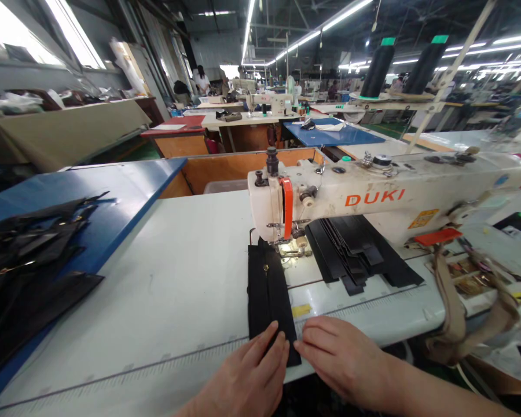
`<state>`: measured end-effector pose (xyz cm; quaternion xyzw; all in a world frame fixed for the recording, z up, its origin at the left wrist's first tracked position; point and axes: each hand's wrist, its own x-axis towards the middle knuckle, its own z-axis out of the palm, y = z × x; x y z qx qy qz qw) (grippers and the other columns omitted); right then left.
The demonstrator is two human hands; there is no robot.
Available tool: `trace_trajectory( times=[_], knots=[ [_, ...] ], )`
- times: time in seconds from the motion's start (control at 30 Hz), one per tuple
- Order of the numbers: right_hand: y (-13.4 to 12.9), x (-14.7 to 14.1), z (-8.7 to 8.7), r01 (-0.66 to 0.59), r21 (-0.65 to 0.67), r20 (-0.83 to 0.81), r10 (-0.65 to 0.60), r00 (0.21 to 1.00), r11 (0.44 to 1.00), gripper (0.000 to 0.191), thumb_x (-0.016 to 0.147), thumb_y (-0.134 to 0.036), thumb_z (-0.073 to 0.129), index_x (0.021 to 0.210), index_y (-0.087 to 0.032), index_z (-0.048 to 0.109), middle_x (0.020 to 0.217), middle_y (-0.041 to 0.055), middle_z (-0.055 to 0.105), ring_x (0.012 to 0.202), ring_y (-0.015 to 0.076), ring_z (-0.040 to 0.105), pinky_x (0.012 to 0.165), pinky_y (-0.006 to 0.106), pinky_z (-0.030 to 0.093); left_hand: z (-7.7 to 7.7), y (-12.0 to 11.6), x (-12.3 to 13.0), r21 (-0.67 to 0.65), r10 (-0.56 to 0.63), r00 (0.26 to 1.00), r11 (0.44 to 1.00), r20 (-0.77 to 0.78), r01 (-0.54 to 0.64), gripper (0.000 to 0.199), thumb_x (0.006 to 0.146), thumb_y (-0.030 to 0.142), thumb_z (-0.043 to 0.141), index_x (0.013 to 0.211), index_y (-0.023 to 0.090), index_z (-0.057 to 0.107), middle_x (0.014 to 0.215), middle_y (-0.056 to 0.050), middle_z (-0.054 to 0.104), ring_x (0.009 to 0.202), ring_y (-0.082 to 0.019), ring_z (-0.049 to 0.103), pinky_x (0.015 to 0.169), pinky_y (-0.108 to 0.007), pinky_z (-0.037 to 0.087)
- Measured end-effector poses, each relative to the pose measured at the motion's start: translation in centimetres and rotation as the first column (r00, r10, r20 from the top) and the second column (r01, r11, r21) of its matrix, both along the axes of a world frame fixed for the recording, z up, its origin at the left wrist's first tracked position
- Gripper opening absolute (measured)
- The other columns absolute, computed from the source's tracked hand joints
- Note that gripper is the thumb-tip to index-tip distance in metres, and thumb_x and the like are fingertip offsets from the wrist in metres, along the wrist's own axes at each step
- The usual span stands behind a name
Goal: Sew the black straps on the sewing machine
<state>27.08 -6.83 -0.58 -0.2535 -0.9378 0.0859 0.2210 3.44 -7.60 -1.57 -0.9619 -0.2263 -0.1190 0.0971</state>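
A black fabric panel with a zipper (271, 298) lies lengthwise on the sewing machine's bed, its far end beside the presser foot (289, 250). A small gold-coloured zipper pull (266, 269) shows near its far part. My left hand (254, 370) is closed on the panel's near end, fingertips pressed on the fabric by the zipper line. My right hand (345, 356) pinches the panel's right edge close to the near corner; its thumb is partly hidden. The white sewing machine (373, 194) stands just beyond, with its needle area lit.
Black strips (347, 249) lie stacked under the machine arm. On the left, a blue board (125, 231) holds a heap of black pieces (30, 272). A parts tray (469, 278) and a beige strap (449, 307) are at right. Thread cones (377, 69) stand behind.
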Motion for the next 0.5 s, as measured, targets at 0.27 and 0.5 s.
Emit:
trace_trajectory(
  times=[0.27,0.5],
  knots=[
    [0.2,-0.1,0.3,-0.002,-0.040,0.013,0.003,1.000,0.999,0.026,0.092,-0.010,0.038,0.105,-0.009,0.061,0.084,0.0098,0.061,0.082,0.0220,0.053,0.078,0.032,0.050,-0.5,0.6,0.0,0.071,-0.029,0.996,0.997,0.087,0.022,0.031,0.096,0.012,0.039,0.110,0.009,0.066,0.111,-0.009,0.070,0.109,-0.026,0.064,0.090,-0.031,0.054],
    [0.9,-0.1,0.3,-0.007,-0.050,0.024,0.008,1.000,0.999,0.027,0.093,-0.012,0.037,0.105,-0.009,0.061,0.085,0.0100,0.062,0.082,0.0220,0.052,0.082,0.034,0.047,-0.1,1.6,-0.3,0.054,-0.061,0.997,0.997,0.041,0.059,0.030,0.094,0.010,0.041,0.111,0.009,0.066,0.111,-0.011,0.069,0.111,-0.027,0.063,0.090,-0.032,0.054]
  ],
)
